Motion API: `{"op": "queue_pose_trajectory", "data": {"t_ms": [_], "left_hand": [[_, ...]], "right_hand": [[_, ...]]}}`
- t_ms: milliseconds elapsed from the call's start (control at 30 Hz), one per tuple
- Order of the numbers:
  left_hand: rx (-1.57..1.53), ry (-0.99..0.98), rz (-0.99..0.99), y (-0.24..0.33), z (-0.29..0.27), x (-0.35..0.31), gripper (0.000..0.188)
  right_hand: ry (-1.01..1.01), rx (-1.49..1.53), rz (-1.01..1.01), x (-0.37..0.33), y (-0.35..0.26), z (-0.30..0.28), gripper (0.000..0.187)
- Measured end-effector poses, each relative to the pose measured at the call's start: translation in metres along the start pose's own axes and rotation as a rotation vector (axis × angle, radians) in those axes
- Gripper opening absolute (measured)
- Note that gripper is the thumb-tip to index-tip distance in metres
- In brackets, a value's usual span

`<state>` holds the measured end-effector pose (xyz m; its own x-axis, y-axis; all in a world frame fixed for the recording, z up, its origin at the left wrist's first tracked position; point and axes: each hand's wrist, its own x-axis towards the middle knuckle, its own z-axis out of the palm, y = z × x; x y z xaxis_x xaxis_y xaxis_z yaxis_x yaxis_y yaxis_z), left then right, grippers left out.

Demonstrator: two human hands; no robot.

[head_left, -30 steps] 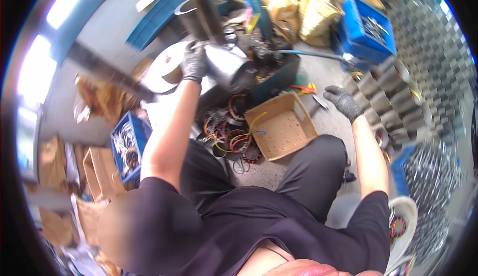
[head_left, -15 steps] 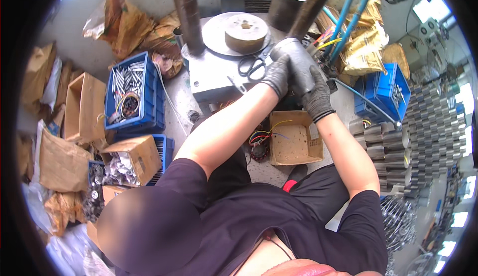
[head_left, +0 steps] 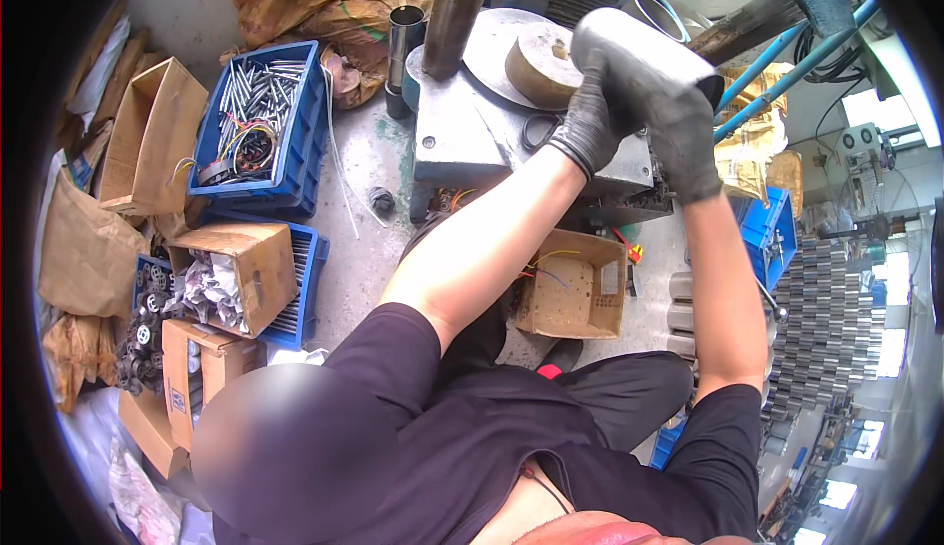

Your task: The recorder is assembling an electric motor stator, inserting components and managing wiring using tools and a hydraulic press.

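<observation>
A smooth grey metal cylinder, open at its right end, is held up in front of the press bed, tilted. My left hand, in a dark grey glove, grips its left part from below, thumb up along the side. At its right end, my right hand, gloved alike and slightly blurred, is closed round the underside. Behind the cylinder, a thick round metal block sits on a flat disc on the steel press bed. Scissors handles lie by my left wrist, mostly hidden.
Steel posts rise from the press. A cardboard box with wires stands on the floor below my arms. At left are a blue crate of metal pins and a box of wrapped parts; stacked metal rings fill the right.
Both hands have lifted the cylinder up and to the right and tipped it over, its open end now facing right. The whole view has shifted too.
</observation>
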<state>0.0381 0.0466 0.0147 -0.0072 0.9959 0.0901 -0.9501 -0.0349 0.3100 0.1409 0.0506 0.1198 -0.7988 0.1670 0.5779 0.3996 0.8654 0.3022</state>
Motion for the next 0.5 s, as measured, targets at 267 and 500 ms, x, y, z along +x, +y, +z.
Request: {"op": "queue_pose_trajectory", "data": {"t_ms": [267,500], "left_hand": [[-0.559,-0.199,-0.019,0.016,-0.011,0.03,0.084],[-0.254,0.188,-0.162,0.03,-0.009,0.01,0.08]], "right_hand": [[-0.58,-0.277,-0.175,0.114,0.028,0.028,0.026],[-0.631,0.199,0.467,0.16,0.058,0.061,0.037]]}}
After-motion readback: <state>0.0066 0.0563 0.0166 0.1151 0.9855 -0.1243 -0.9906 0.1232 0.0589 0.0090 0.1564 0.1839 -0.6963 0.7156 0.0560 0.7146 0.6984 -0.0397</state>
